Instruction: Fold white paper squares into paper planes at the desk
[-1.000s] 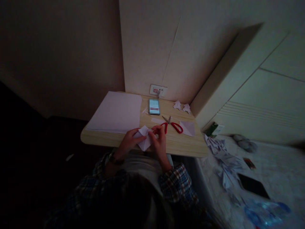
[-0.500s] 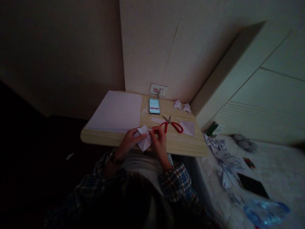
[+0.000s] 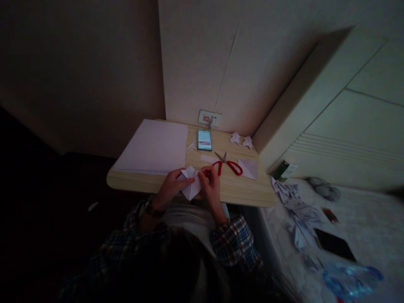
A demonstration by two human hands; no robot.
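Observation:
A partly folded white paper (image 3: 191, 185) lies at the near edge of the small wooden table (image 3: 246, 191). My left hand (image 3: 170, 186) pinches its left side, fingers closed on it. From the right, my right hand (image 3: 211, 185) grips the paper's upper right corner with bent fingers. Red-handled scissors (image 3: 229, 165) lie just beyond my right hand. A stack of white sheets (image 3: 154, 147) covers the table's left part.
A lit phone (image 3: 204, 139) lies at the back of the table below a wall socket (image 3: 209, 119). Folded paper figures (image 3: 241, 140) sit at the back right, a paper square (image 3: 249, 168) by the scissors. On the bed to the right lie several paper pieces (image 3: 296, 210), a dark phone (image 3: 334, 245) and a plastic bottle (image 3: 352, 277).
Both hands stay on the folded paper; the right fingers shift slightly along its upper edge. Nothing else has moved.

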